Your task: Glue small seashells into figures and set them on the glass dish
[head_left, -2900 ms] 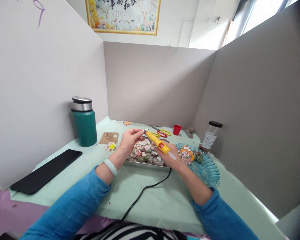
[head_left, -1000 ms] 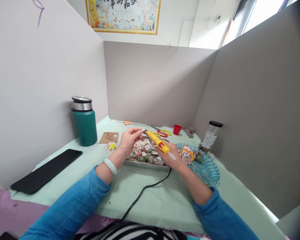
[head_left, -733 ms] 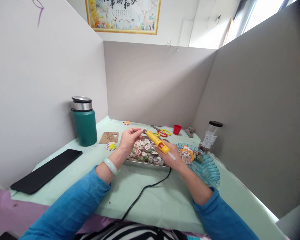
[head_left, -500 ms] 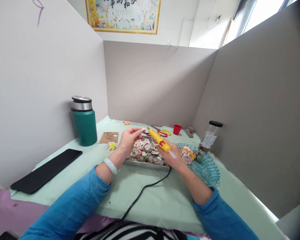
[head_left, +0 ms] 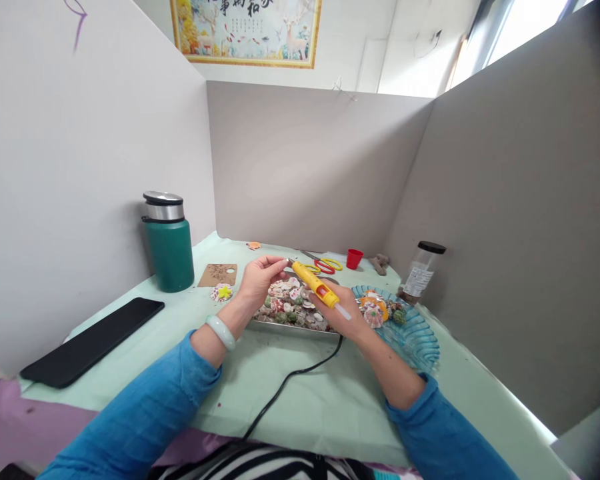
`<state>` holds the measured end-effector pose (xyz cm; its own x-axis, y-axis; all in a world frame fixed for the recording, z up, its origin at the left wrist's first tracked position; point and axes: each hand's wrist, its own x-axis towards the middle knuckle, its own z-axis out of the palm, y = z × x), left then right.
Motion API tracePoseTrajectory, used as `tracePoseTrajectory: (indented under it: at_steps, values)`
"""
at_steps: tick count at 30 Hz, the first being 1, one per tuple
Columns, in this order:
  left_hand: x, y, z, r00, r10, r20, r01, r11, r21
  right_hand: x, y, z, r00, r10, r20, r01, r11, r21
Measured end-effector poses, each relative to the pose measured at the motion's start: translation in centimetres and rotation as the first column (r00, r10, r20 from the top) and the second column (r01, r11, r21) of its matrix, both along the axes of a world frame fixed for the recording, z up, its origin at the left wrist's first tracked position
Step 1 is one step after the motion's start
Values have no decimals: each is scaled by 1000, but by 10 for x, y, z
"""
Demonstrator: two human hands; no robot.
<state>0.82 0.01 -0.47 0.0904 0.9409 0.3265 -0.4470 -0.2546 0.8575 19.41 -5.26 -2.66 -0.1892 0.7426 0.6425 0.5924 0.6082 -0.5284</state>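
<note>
My right hand (head_left: pixel 341 316) grips a yellow glue gun (head_left: pixel 314 285), whose nozzle points left toward my left fingertips. My left hand (head_left: pixel 260 278) pinches a tiny pale piece that I cannot name, held right at the nozzle tip. Both hands hover over a metal tray (head_left: pixel 286 327) filled with several small painted shells. The gun's black cord (head_left: pixel 286 379) trails down toward me over the pale green table cover (head_left: pixel 310 407). A pale bangle sits on my left wrist.
A green flask (head_left: pixel 168 244) stands at the left wall, with a black phone (head_left: pixel 87 340) in front of it. A blue glass dish (head_left: pixel 416 337) with shells lies on the right. Scissors (head_left: pixel 326 265), a red cup (head_left: pixel 353 259), a jar (head_left: pixel 423 273), a brown card (head_left: pixel 219 275) lie behind.
The glue gun drifted slightly right away from my left fingertips about half a second ago, then came back so its nozzle meets them again. My left hand has stayed put.
</note>
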Motion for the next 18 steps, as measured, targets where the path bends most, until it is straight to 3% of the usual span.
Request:
tracePoseTrajectory:
  at_steps: [7, 14, 18]
  values:
    - [0, 3, -3, 1000, 8, -9, -8, 1000, 2, -1, -1, 1, 1000, 25, -7, -25, 1000, -6]
    - [1, -3, 2, 1000, 18, -17, -18, 1000, -12, 2, 5, -6, 995, -69, -66, 70, 998, 9]
    - [1, -3, 3, 1000, 20, -17, -20, 1000, -14, 2, 4, -4, 998, -68, -14, 69, 997, 43]
